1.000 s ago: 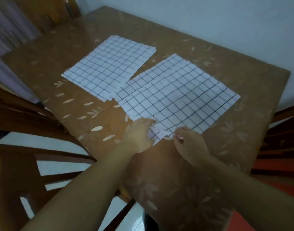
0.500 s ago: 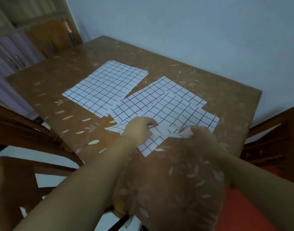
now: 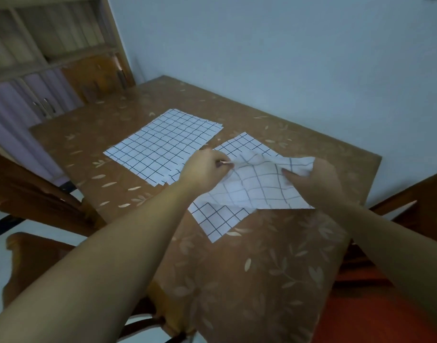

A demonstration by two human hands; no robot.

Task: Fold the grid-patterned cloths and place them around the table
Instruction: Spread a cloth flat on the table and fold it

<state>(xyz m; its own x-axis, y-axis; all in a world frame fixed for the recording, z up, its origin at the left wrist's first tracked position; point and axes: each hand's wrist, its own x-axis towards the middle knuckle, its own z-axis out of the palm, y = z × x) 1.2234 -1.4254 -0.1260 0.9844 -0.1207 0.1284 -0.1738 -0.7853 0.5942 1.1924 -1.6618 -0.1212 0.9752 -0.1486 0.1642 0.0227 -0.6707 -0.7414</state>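
**First fold barely begun**

Head view: my left hand (image 3: 207, 167) pinched one corner of the top grid-patterned cloth (image 3: 257, 186). My right hand (image 3: 321, 179) gripped the other, fingers curled round its edge, holding it raised above the near cloth (image 3: 217, 219) on the table (image 3: 249, 280). The far stack (image 3: 163, 144) lay flat. Nothing looked folded or set out, so I judged nearly everything was left. I could read no writing or labels.

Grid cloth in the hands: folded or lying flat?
Neither: the left hand and right hand pinch the grid cloth, raised and rumpled, above the lower cloth lying flat.
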